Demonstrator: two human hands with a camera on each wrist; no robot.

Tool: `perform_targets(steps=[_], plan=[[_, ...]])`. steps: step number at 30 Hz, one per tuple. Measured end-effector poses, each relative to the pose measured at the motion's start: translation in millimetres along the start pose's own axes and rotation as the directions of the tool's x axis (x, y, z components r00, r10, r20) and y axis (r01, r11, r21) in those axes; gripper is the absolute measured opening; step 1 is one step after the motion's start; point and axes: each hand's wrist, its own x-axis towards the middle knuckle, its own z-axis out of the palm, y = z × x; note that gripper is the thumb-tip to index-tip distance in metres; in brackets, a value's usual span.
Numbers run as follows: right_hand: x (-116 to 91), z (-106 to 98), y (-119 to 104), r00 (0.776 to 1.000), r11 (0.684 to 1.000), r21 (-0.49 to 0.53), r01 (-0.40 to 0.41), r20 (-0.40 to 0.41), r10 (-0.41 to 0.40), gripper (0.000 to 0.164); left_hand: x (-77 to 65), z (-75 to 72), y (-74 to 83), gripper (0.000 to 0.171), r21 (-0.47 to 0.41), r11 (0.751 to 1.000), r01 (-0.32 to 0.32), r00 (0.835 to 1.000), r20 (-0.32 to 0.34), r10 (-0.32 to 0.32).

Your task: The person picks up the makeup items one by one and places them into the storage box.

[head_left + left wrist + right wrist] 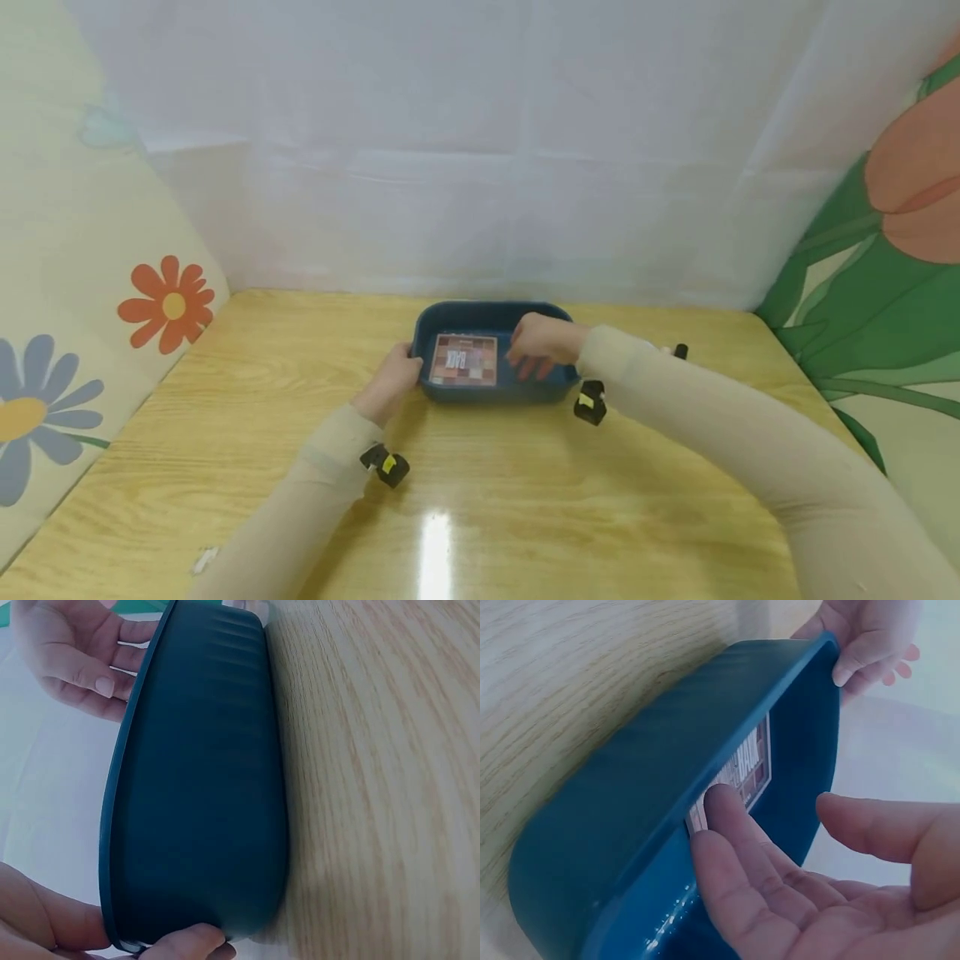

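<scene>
The left hand (393, 382) grips the dark blue tub (495, 396) at its left end, with the thumb and the fingers at the rim. The right hand (542, 343) is over the right half of the tub, with the fingers pointing down into it. Its thumb stands well away from the fingers, so this hand is rather wide and grasps nothing. The flat square box (465, 360), brown and pink in a check pattern, lies inside the tub in the left half, face up on the bottom. It bears large pale letters (they stand sideways and are difficult to read). In the right wrist view, the fingertips (724, 801) overlap the near edge of this box; if they touch it, I cannot tell.

The tub stands upright on the wood-patterned worktop (510, 500), near its far edge. Behind hangs a white cloth (450, 125) with some folds. On the left side there is a panel with a red flower (172, 304), and on the right side a large pink tulip (915, 175) with green leaves. Both arms wear pale sleeves (697, 400).
</scene>
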Motion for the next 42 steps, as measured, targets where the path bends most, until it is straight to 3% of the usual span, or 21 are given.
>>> perform_targets(steps=[18,31,42], plan=[[-17.6,-11.0,14.0,0.995,0.999,0.032,0.039,-0.094,-0.036,0.050,-1.0,2.5,1.8,0.047,-0.007,1.000,-0.011,1.000,0.000,0.011],[-41.0,-27.6,27.8,0.993,0.997,0.033,0.071,-0.097,-0.067,0.050,0.8,2.5,3.0,0.047,-0.034,0.999,-0.012,1.000,0.004,0.012],[-49.4,-32.2,36.0,0.989,0.992,0.059,0.110,-0.110,-0.103,0.050,1.2,2.4,2.0,0.047,-0.002,1.000,-0.009,1.000,0.003,0.009]])
